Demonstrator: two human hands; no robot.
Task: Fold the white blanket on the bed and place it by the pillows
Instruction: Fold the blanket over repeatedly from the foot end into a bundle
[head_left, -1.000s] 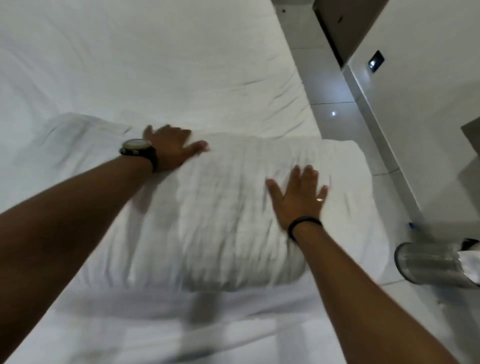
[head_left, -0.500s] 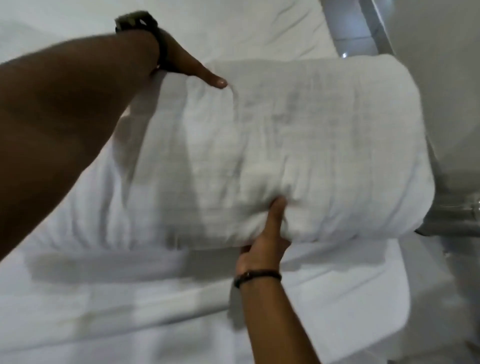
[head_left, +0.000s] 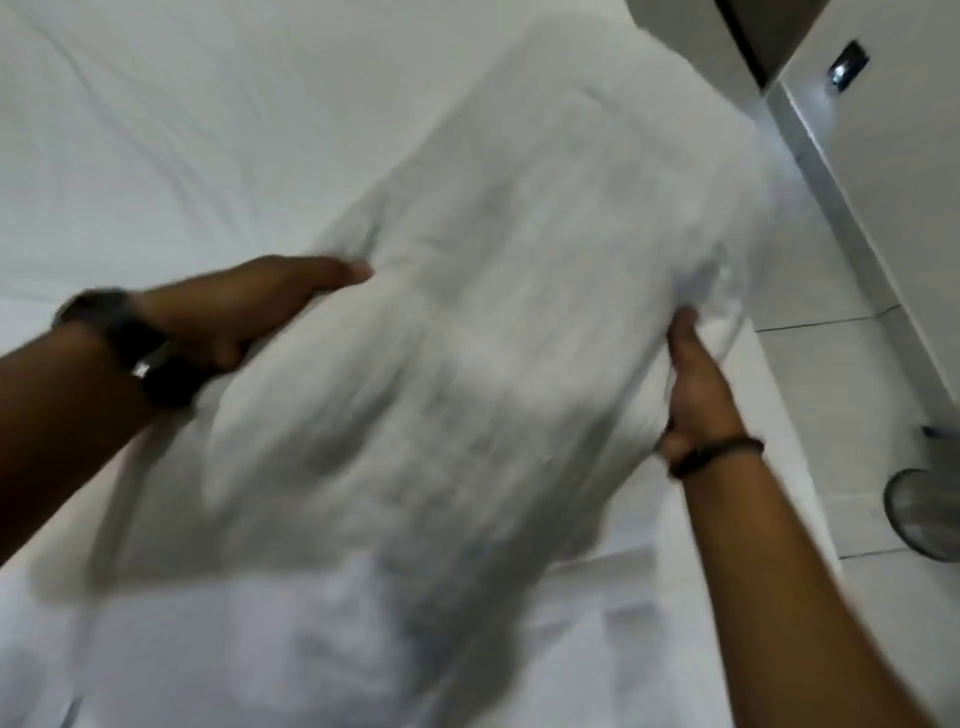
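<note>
The folded white blanket (head_left: 498, 322) is a thick, blurred bundle lifted off the bed and tilted, its far end up toward the top right. My left hand (head_left: 244, 312), with a dark watch on the wrist, grips its left side with the thumb on top. My right hand (head_left: 693, 384), with a thin black band on the wrist, holds its right side, fingers hidden under the cloth. The white bed sheet (head_left: 182, 130) spreads behind and to the left. No pillows are in view.
The bed's right edge runs beside a pale tiled floor (head_left: 831, 384). A round metal bin (head_left: 924, 514) stands at the right edge. A white wall with a dark switch plate (head_left: 847, 67) rises at the top right.
The blanket lay flat under my pressing palms, then both hands took its sides and lifted it. It now hangs tilted above the bed and has swung toward the upper right.
</note>
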